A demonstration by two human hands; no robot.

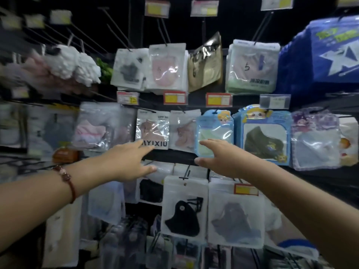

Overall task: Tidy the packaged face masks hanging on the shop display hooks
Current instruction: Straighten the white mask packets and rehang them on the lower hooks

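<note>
Left hand [128,162] and right hand [219,158] both released, reaching at middle-row mask packs [152,131]. Nothing grasped yet; rows look uneven, tidying mostly ahead.

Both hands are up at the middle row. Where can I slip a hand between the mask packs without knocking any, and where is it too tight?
Free: the dark strip under the lettered pack, between the left hand and right hand. Also the dark gap between the gold pouch and green-bottomed pack. Crowded: the overlapping middle-row packs and the stacked white pack below.
</note>
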